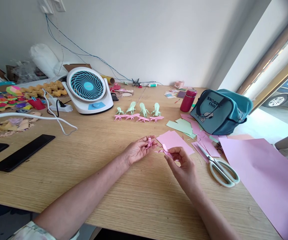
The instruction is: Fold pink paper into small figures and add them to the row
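With four green figures (143, 109) and four pink figures (133, 116) seemingly done toward the table's (124, 200) back edge, your left hand (138, 150) pinches one probably unfinished pink folded piece (149, 143), your right hand (184, 166) another, between front and back edges.

The right fingers (180, 152) partly hide the pink paper (165, 149) (folded).

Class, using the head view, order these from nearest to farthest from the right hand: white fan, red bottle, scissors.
1. Scissors, just right of the right hand.
2. Red bottle, beyond the hand.
3. White fan, well off to the left.
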Available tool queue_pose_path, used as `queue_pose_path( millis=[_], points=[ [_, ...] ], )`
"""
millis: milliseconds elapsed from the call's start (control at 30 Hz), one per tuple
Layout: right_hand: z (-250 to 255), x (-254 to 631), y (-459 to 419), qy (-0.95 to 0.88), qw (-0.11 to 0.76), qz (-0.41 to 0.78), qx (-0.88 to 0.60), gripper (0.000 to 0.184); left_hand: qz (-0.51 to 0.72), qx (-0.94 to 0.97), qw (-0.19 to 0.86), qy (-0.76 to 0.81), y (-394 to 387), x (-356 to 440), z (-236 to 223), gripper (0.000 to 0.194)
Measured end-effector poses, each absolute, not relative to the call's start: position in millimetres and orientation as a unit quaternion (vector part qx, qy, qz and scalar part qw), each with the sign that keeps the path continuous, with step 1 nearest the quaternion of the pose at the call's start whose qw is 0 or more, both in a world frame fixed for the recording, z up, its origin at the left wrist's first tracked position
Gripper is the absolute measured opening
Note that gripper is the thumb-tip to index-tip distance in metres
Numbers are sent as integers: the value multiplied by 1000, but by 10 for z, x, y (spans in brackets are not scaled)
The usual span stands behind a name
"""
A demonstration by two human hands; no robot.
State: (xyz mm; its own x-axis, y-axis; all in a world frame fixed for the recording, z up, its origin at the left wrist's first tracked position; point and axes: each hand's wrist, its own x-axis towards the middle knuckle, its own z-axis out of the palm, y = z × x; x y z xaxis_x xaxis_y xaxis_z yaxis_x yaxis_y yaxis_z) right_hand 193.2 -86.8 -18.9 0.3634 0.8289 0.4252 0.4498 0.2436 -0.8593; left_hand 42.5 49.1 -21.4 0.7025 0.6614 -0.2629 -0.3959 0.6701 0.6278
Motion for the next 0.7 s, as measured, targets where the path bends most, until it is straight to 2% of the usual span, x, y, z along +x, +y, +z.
queue_pose_path(
  millis=[133,400,533,700],
  points=[
    [-191,1929,-870,-537,574,169,-595,12,330,315,859,232,492,394,-204,27],
    [-201,1924,-881,-560,570,143,-584,9,360,357,824,251,454,377,-145,41],
    [-193,1881,-901,-609,545,106,-567,2,364,381,813,248,424,385,-127,43],
    [-203,1840,-908,-646,515,87,-557,5,344,396,821,224,405,383,-152,41]
  ],
)
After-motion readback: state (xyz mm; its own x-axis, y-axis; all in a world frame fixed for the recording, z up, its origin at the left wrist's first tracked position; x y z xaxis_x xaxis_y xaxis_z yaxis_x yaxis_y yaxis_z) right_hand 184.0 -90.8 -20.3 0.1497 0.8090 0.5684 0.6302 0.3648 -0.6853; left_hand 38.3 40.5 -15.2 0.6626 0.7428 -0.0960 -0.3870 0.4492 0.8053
